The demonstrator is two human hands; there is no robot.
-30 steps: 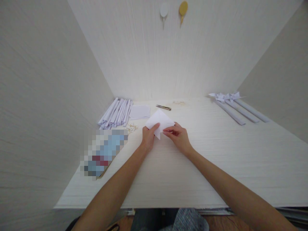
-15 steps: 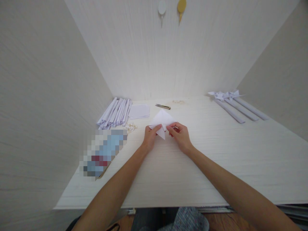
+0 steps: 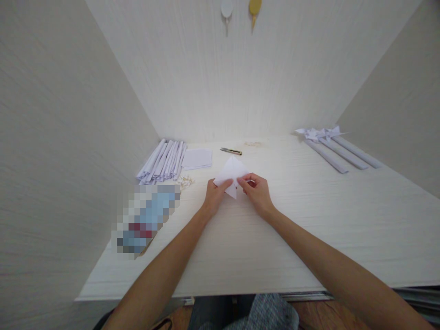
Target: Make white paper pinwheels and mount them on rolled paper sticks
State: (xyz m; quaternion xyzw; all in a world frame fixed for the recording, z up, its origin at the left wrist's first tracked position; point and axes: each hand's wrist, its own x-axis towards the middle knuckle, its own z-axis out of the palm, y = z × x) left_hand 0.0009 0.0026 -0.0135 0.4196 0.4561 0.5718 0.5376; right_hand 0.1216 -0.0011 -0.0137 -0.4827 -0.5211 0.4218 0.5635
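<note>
A folded sheet of white paper [image 3: 232,168] is held between both hands above the middle of the table, with one pointed flap hanging toward me. My left hand [image 3: 216,192] grips its left side, thumb lying on top and fingers underneath. At the right side, my right hand [image 3: 255,189] pinches the paper's edge between thumb and fingertips. Beyond the paper lie thread snips [image 3: 231,151], and left of them a stack of square white paper sheets [image 3: 197,158].
Rolled white paper tubes [image 3: 162,161] are piled at the back left, near small pale bands [image 3: 184,182]. A blurred-out item [image 3: 147,220] lies on the left. Paper tubes with folded tops [image 3: 338,151] rest at the back right. Two hooks [image 3: 255,8] hang on the back wall.
The paper has turned slightly in my hands, and my thumbs have shifted a little along its near edge. The whole view has moved slightly; nothing else has changed place.
</note>
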